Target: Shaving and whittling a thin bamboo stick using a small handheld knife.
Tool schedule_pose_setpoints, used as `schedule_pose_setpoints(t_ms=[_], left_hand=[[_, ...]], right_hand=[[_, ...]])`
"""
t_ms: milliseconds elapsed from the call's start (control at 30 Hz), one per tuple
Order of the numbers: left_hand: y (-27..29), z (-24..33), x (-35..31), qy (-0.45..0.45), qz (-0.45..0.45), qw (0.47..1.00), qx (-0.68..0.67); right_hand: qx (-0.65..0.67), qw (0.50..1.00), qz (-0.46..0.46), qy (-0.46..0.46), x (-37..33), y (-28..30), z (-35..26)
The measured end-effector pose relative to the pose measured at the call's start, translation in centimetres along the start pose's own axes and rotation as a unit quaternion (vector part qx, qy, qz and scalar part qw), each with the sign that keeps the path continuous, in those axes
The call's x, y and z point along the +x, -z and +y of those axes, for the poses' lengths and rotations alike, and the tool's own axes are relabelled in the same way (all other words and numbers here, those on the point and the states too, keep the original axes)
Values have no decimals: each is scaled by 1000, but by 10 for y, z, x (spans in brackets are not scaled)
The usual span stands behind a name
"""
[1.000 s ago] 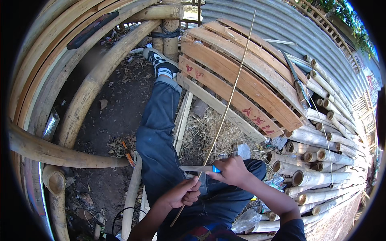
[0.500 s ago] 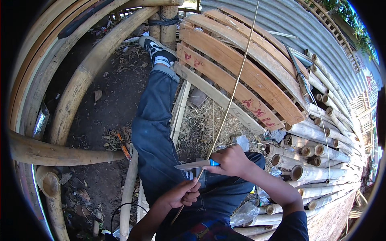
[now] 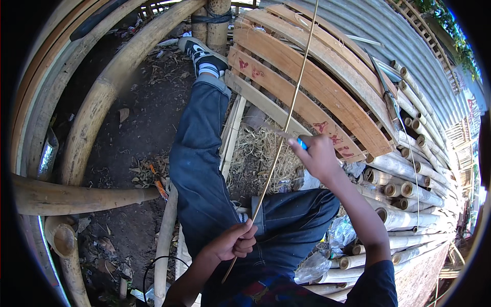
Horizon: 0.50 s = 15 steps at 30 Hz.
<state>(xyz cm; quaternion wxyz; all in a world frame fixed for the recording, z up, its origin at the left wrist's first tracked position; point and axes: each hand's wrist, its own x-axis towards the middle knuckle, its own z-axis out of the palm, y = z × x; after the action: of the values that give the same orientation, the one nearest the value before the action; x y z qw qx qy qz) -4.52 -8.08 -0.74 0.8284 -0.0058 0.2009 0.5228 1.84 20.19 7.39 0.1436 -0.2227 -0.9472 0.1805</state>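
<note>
A long, thin bamboo strip (image 3: 266, 184) runs from below my left hand up past the wooden slats, crossing over my lap. My left hand (image 3: 235, 242) is closed around its lower part. Higher along the strip, my right hand (image 3: 321, 157) grips a knife by its blue handle (image 3: 302, 144). The knife's blade points left, meeting or crossing the strip; motion blur hides the exact contact.
A slatted wooden panel (image 3: 312, 82) lies ahead, with a saw (image 3: 386, 97) at its right end. Bamboo poles (image 3: 409, 217) are stacked at the right. Thin shavings (image 3: 255, 146) litter the ground beyond my lap. A thick bamboo frame (image 3: 97, 102) stands left.
My right hand and the knife have moved up and away along the strip, from near my left hand. My left hand has kept its hold almost in place.
</note>
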Motion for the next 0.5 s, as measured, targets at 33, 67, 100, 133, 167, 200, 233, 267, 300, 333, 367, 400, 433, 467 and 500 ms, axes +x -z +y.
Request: schedule_pose_setpoints(t_ms=[33, 67, 100, 133, 167, 200, 233, 267, 300, 333, 367, 400, 433, 467, 500], left_hand=[[4, 4, 1, 4, -14, 1000, -9], [5, 7, 4, 3, -16, 1000, -14], [6, 9, 4, 13, -16, 1000, 4], [6, 9, 5, 23, -15, 999, 22], [6, 7, 5, 25, -14, 999, 18], [6, 4, 6, 23, -19, 1000, 9], [7, 2, 4, 18, -18, 1000, 2], [7, 1, 3, 22, -17, 1000, 2], [6, 0, 4, 28, -13, 999, 12], [6, -2, 4, 30, -5, 999, 21], [7, -6, 5, 33, -7, 999, 23], [10, -11, 4, 36, -54, 998, -16], [11, -13, 3, 39, -100, 993, -55], [11, -14, 5, 38, -100, 993, -55], [11, -16, 5, 23, -80, 996, -43]], right_hand=[[-23, 994, -45, 94, -18, -10, -14], [-47, 977, -90, 185, -37, -19, -25], [-26, 961, -53, 270, -51, -26, -38], [-36, 960, -89, 263, -58, -28, -39], [-45, 958, -123, 256, -63, -29, -40], [-70, 963, -100, 240, -57, -24, -33], [-90, 967, -74, 225, -42, -19, -22], [-73, 990, -28, 117, -26, -14, -7], [-61, 998, 20, 6, -8, -3, 12], [-56, 993, 61, -84, 13, 15, 27], [-63, 985, 96, -127, 29, 30, 47], [-66, 976, 129, -165, 39, 38, 50], [-66, 976, 129, -165, 36, 37, 47], [-38, 983, 96, -154, 28, 33, 39], [-2, 989, 56, -135, 22, 20, 24]])
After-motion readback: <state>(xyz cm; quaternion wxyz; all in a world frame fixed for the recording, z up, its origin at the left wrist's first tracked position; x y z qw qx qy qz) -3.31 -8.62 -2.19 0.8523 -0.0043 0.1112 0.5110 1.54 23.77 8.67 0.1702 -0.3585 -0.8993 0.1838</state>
